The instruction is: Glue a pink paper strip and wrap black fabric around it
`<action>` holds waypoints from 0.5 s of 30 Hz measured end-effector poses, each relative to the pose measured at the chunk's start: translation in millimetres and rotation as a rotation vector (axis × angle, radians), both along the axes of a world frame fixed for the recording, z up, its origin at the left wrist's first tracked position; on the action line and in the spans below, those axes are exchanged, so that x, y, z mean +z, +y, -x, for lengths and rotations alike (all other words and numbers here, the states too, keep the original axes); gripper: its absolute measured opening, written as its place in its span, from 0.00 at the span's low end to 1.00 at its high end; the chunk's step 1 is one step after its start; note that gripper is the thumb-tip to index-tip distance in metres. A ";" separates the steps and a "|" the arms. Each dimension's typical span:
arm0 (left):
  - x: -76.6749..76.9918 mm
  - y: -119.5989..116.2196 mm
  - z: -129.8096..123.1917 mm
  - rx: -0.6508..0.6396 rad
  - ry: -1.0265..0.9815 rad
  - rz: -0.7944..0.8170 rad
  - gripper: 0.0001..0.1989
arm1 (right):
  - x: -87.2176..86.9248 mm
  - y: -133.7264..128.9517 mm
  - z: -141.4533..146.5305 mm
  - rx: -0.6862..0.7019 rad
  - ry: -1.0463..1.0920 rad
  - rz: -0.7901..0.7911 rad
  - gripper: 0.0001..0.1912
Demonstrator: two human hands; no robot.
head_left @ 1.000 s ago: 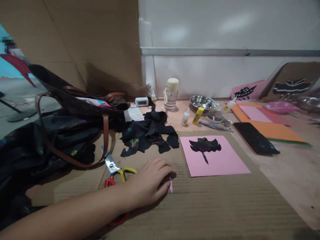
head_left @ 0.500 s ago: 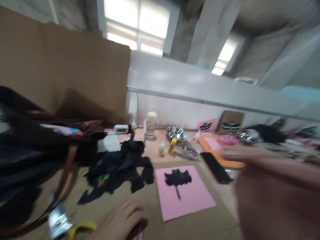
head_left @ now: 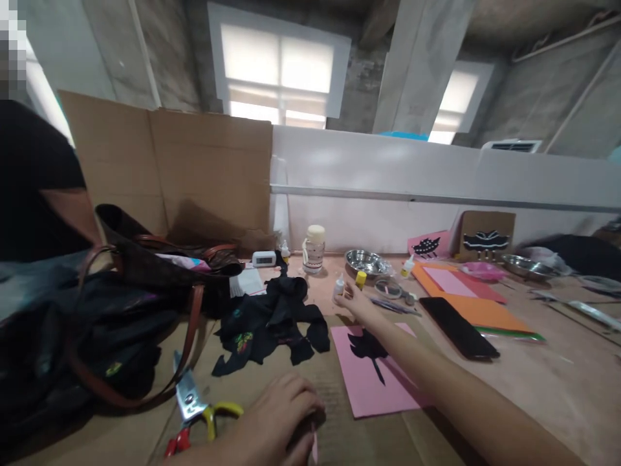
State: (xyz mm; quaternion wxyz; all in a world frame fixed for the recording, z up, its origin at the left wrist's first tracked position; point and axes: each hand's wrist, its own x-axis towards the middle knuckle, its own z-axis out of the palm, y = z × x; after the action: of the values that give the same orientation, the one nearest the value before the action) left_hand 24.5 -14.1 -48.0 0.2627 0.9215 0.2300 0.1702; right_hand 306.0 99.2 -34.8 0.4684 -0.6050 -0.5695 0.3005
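My right hand (head_left: 356, 305) reaches across the table, its fingers against the side of a small white glue bottle (head_left: 338, 285) that stands upright. Beside that bottle is a yellow-capped glue container (head_left: 360, 278). Under my right forearm lies a pink sheet (head_left: 359, 395) bearing a black leaf-shaped cutout (head_left: 366, 346), partly covered by the arm. My left hand (head_left: 284, 421) is curled low at the front, with the edge of a pink paper piece (head_left: 315, 443) showing at its fingers; most of that piece is hidden. Scissors (head_left: 191, 401) with red and yellow handles lie left of it.
Black fabric scraps (head_left: 272, 323) lie on the cardboard. A dark bag (head_left: 189, 272) with brown straps stands left. A bottle (head_left: 314, 249), a metal bowl (head_left: 366, 262), a black phone (head_left: 458, 327) and orange sheets (head_left: 490, 310) are farther back and right. A person (head_left: 39, 175) is at far left.
My right hand has moved from the right foreground, where it was a blur, to the small white glue bottle. The view has swung left, showing the scissors fully. My left hand stays curled.
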 end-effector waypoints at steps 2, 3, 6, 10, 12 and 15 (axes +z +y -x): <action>6.0 -3.6 0.8 0.012 -0.004 -0.004 0.19 | -2.4 13.8 6.2 -0.050 0.022 0.037 0.18; 7.8 -4.5 1.1 0.015 -0.008 -0.010 0.18 | -3.3 19.3 9.6 -0.076 0.028 0.043 0.18; 11.3 -4.9 1.5 0.012 -0.028 -0.048 0.17 | -2.6 29.6 18.2 -0.144 0.011 0.022 0.18; 13.0 -13.3 4.2 0.021 -0.029 -0.192 0.11 | 10.0 20.8 26.4 -0.180 -0.040 -0.047 0.17; 11.5 -26.4 8.1 -0.047 -0.014 -0.364 0.04 | 16.7 -0.4 32.4 -0.124 -0.058 -0.086 0.16; 5.9 -50.8 14.0 -0.243 0.071 -0.580 0.05 | 20.0 -54.8 45.8 0.054 -0.093 -0.079 0.22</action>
State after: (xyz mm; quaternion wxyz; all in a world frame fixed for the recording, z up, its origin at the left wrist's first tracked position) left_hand 10.5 -64.9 -42.1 -0.0010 0.9840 0.0692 0.1640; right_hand 260.3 44.4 -14.8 0.4568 -0.5838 -0.6180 0.2620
